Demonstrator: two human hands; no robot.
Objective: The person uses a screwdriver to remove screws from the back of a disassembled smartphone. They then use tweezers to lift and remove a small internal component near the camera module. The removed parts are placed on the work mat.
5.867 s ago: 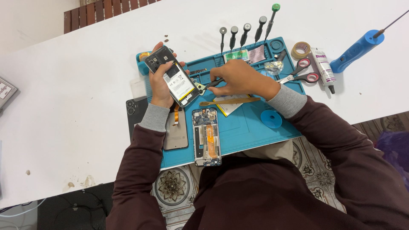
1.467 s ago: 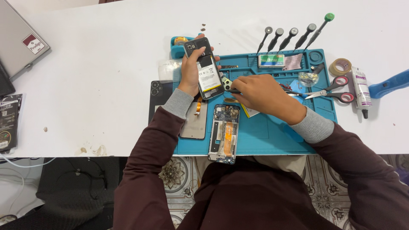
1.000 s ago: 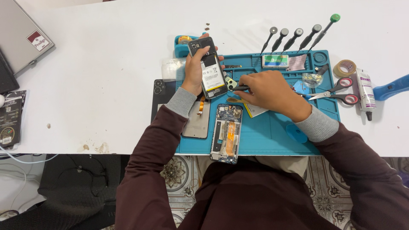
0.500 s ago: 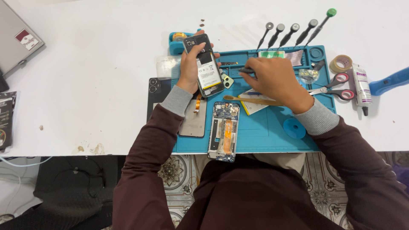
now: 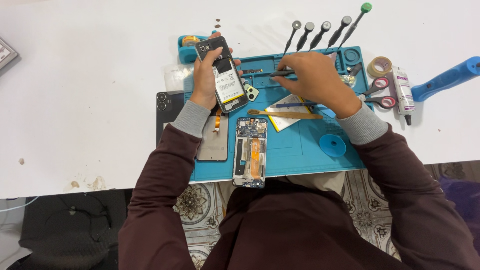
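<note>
At the far left edge of the white counter [image 5: 75, 100] sits the corner of a grey device [image 5: 4, 50], nearer the frame's edge than it was a moment ago. A dark phone back cover [image 5: 167, 107] lies just left of the blue work mat [image 5: 295, 150]. The left hand [image 5: 205, 80] holds an opened phone [image 5: 222, 75] tilted up over the mat's far left corner, its battery showing; the fingers wrap its edges firmly. It sits much as it did half a second ago.

Below it, a grey panel [image 5: 214, 142] with an orange ribbon lies flat, and beside that a second stripped phone frame [image 5: 251, 152] rests at the mat's near edge.

The right hand [image 5: 312, 80] has shifted toward the far side of the mat, and its fingers are now pinched on a slim dark tool [image 5: 280, 73] whose tip points toward the held phone. A wooden-handled brush [image 5: 285, 114] lies just near of it.

Further right: a blue suction cup [image 5: 333, 145], a row of screwdrivers [image 5: 320, 30], scissors [image 5: 377, 95], a tape roll [image 5: 379, 66], a glue tube [image 5: 402, 92] and a blue handle [image 5: 447, 77].
</note>
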